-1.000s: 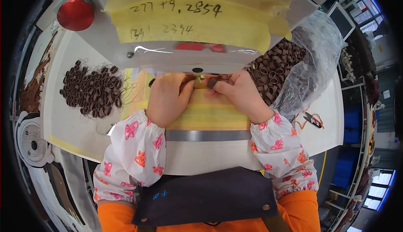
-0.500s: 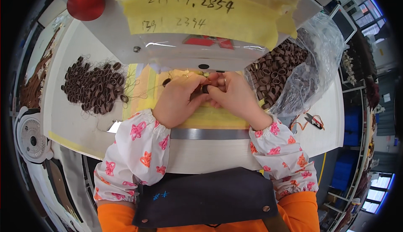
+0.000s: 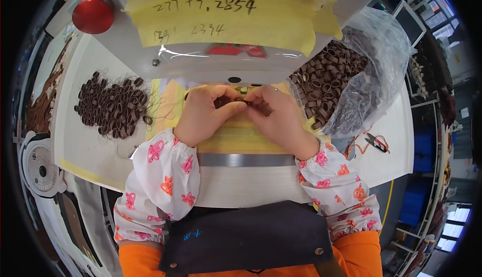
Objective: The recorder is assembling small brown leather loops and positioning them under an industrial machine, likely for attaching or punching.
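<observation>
Both hands meet at the middle of the bench, fingertips together around a small brown loop (image 3: 244, 103). The left hand (image 3: 203, 116) pinches one end of it between thumb and forefinger; the right hand (image 3: 277, 119) pinches the other end, so the loop sits right in the gap between the two sets of fingertips, mostly hidden by them. Both grips are clenched on it, knuckles curled in.

The hands rest on a yellow mat (image 3: 236, 136), just under the front lip of a white machine head (image 3: 211, 66). A metal strip (image 3: 241, 160) runs along the bench edge below the wrists. The sleeves are white with pink and orange prints; a dark apron (image 3: 246, 237) shows beneath.

To the left, apart from the hands, a heap of brown loops (image 3: 111, 105) lies on the white table (image 3: 80, 141), with loose threads around it. To the right, near the right hand, a clear plastic bag (image 3: 374, 71) holds many more loops. Small snips (image 3: 375, 142) lie by the bag. Yellow tape (image 3: 226, 11) covers the machine top, beside a red knob (image 3: 93, 14). A small fan (image 3: 41, 169) stands at far left.
</observation>
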The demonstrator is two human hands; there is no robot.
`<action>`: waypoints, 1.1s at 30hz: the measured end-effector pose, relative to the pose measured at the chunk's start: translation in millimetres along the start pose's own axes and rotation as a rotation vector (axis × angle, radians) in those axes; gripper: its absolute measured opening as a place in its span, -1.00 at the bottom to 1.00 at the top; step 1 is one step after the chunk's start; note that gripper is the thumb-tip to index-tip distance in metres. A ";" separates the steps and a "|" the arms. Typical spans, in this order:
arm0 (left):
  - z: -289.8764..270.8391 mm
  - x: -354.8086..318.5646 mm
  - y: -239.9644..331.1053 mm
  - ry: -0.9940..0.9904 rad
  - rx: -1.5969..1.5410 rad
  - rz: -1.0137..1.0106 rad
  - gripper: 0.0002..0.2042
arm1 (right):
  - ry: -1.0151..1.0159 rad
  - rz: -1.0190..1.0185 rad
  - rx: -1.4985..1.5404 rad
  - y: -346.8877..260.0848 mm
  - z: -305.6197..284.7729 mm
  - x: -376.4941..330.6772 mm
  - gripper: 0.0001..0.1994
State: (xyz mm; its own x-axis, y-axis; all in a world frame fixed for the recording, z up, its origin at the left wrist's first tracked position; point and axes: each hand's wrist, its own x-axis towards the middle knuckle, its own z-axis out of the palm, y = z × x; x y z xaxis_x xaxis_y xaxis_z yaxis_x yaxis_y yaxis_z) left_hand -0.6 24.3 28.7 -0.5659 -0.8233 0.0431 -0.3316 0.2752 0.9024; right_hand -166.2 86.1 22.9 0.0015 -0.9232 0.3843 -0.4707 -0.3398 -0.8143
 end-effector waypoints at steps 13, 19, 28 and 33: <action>12.3 15.7 -13.1 0.203 0.219 0.052 -0.79 | 0.080 -0.004 -0.197 10.3 -3.2 13.7 -0.91; 14.0 17.7 -20.5 0.248 0.140 0.088 -0.79 | 0.089 -0.083 -0.239 13.2 -3.5 16.3 -0.93; 10.0 17.5 -16.1 0.237 0.181 0.095 -0.79 | 0.045 -0.100 -0.242 12.6 -4.1 19.1 -0.94; 8.7 18.1 -14.3 0.212 0.229 0.035 -0.76 | 0.023 -0.047 -0.300 9.4 -6.0 19.8 -0.94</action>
State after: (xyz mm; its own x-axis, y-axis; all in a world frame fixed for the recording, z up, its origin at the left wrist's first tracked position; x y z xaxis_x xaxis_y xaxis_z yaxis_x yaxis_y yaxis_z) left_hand -12.6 9.8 12.8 -0.4181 -0.8899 0.1823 -0.4901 0.3900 0.7795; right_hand -175.9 65.7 25.5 0.0115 -0.9021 0.4313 -0.7103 -0.3110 -0.6315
